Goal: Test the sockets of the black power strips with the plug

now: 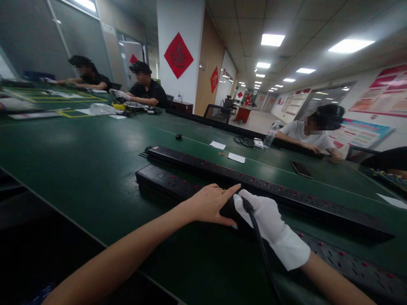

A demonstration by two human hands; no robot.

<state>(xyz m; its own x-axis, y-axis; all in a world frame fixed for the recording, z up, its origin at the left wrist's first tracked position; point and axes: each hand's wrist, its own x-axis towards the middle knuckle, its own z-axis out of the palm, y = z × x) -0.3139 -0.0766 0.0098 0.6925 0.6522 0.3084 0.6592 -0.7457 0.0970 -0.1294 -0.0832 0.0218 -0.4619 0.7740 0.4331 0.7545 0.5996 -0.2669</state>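
Power strips [254, 181] — two long black ones — lie on a big green bench [79, 156]. They sit side by side, with a thin bit of bench showing between them at the left end.

Other people sit around the bench. One person in a white shirt [295, 128] is on the right side. Two people in black tops, a closer one [151, 90] and one farther off [102, 81], sit at the far left.

The far strip is long and slants across the bench, with a row of little red spots on top. The near strip [168, 181] has red spots too, but the two hands hide its middle.

The right hand [262, 214] wears a white glove. It is pinching the end of a black cord [260, 237], right over the near strip. The cord runs down past the wrist. The glove covers the spot below, so I cannot tell if the cord's end touches the strip.

The left hand [216, 203] is bare. Its pointing finger and thumb are spread wide across the near strip, just beside the glove.

Past the strips are a clear bottle [271, 135], a dark phone [301, 169] lying flat, two small white papers [236, 158] and — smallest of all — a little black thing [178, 137].
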